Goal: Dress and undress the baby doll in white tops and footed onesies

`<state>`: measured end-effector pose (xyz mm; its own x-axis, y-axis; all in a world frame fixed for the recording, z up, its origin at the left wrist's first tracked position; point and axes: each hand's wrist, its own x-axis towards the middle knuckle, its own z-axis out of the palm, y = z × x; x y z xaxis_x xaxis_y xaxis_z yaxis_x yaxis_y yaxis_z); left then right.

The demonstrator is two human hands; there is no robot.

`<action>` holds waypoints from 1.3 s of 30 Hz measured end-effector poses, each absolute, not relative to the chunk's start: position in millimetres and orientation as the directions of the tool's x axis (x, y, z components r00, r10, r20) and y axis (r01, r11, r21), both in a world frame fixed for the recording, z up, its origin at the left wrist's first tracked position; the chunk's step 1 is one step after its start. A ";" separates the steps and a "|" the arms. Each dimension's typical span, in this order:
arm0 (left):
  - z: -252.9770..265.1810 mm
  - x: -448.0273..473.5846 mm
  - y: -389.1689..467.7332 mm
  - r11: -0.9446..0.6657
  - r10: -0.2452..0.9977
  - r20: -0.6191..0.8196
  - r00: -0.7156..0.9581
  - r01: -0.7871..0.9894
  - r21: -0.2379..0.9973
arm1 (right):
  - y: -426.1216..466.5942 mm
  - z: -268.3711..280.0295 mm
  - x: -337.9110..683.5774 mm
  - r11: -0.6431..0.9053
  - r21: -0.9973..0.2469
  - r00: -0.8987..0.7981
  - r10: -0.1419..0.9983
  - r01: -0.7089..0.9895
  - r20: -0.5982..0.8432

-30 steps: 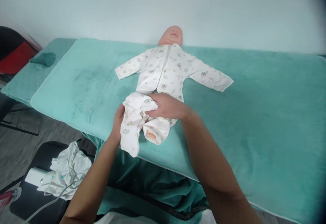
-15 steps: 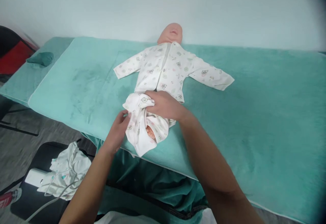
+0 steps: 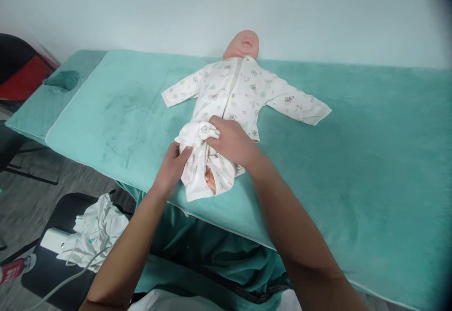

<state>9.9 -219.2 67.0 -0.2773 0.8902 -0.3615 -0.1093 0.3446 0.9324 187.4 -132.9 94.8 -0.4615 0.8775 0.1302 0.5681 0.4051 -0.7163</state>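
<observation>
A baby doll [image 3: 242, 45] lies on its back, dressed in a white printed jacket [image 3: 243, 85] with both sleeves spread out. White printed baby pants [image 3: 197, 179] are bunched around its legs, and a bit of the doll's foot [image 3: 210, 179] shows through an opening in the cloth. My right hand [image 3: 233, 143] grips the pants near the top, just below the jacket's hem. On the other side, my left hand [image 3: 173, 166] pinches the cloth between thumb and fingers. Folds hide most of the doll's legs.
The doll rests on a teal padded bed [image 3: 370, 160] against a white wall [image 3: 318, 14]. At lower left, a black chair [image 3: 45, 273] holds crumpled white cloth [image 3: 106, 226], a white device [image 3: 54, 240] and a cable. A red-labelled bottle [image 3: 16, 268] stands beside it.
My left hand has moved up and right, closing on the pants. Their lower edge has drawn up toward the doll's body. The view has shifted slightly.
</observation>
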 end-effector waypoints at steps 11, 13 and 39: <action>64.5 12.7 -248.4 0.314 0.867 -0.467 -0.175 -0.536 0.784 | -129.8 100.7 195.2 0.345 -0.841 -0.476 0.871 0.416 0.122; 61.9 12.1 -268.3 0.380 0.846 -0.519 -0.121 -0.546 0.746 | -129.2 99.8 195.3 0.335 -0.850 -0.473 0.873 0.406 0.119; 52.5 -0.3 -205.6 0.209 0.920 -0.141 -0.366 0.154 0.966 | -131.9 85.3 183.6 0.308 -0.836 -0.228 0.947 0.453 0.225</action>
